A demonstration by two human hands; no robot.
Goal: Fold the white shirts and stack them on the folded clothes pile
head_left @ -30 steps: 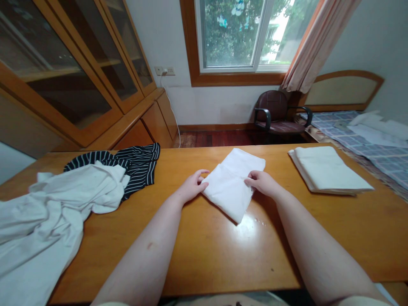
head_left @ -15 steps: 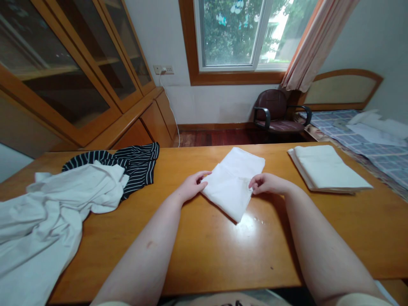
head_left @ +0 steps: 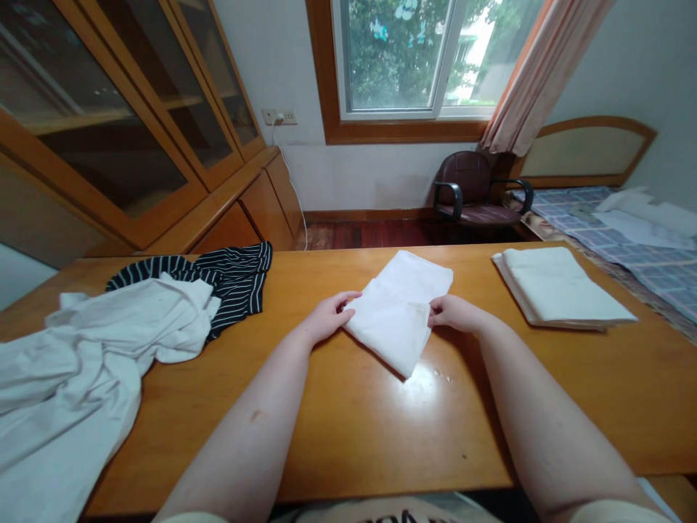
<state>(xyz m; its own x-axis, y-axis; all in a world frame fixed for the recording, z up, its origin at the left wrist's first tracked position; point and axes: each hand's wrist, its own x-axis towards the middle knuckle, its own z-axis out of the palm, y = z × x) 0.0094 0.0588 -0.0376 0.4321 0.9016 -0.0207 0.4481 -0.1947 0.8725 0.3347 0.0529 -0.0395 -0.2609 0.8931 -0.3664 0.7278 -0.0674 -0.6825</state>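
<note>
A folded white cloth (head_left: 400,309) lies slantwise in the middle of the wooden table (head_left: 348,428). My left hand (head_left: 327,316) pinches its left edge, thumb on top and fingers curled. At the cloth's right edge my right hand (head_left: 453,312) grips the fabric with its fingers closed. Both forearms reach in from the near edge of the table.
A heap of white garments (head_left: 81,363) and a black striped garment (head_left: 229,280) cover the table's left end. A folded white stack (head_left: 555,294) lies at the right. Beyond the table stand a wooden glass-door cabinet (head_left: 136,131), a dark armchair (head_left: 476,192) and a bed (head_left: 626,232).
My right hand slid off the top of the cloth to its right edge and closed on it. The left hand stayed where it was.
</note>
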